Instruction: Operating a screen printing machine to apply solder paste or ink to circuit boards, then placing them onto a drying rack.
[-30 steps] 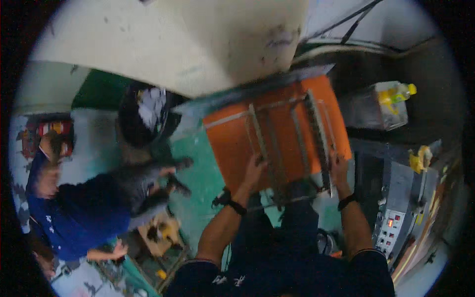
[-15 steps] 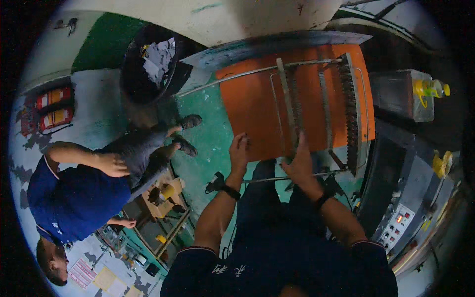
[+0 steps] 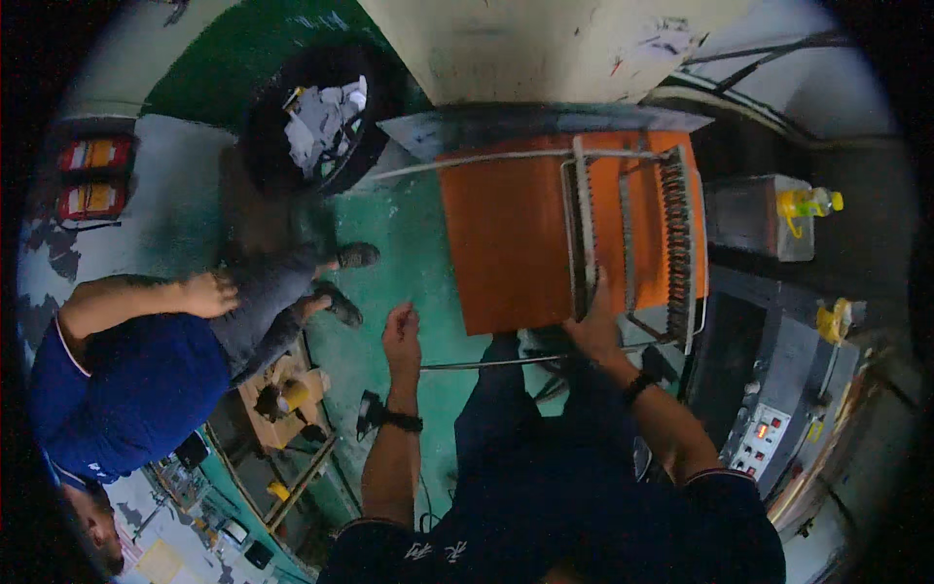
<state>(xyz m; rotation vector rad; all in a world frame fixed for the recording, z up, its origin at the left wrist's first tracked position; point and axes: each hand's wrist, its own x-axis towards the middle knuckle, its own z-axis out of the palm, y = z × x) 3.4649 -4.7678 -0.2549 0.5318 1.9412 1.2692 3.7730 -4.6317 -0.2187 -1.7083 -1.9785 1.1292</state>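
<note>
Rack (image 3: 678,248) over orange panel (image 3: 506,243), black bin (image 3: 267,122), bottle (image 3: 809,202), co-worker (image 3: 136,375)

The right hand (image 3: 595,331) touches a metal bar (image 3: 585,219) over an orange panel (image 3: 511,248), near a toothed rail (image 3: 678,248); the left hand (image 3: 401,333) hangs apart

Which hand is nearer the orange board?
Right. The right hand is at the near edge of the orange board; the left hand is apart from it, off to its left.

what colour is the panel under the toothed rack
The panel is orange, shown in the head view.
</note>
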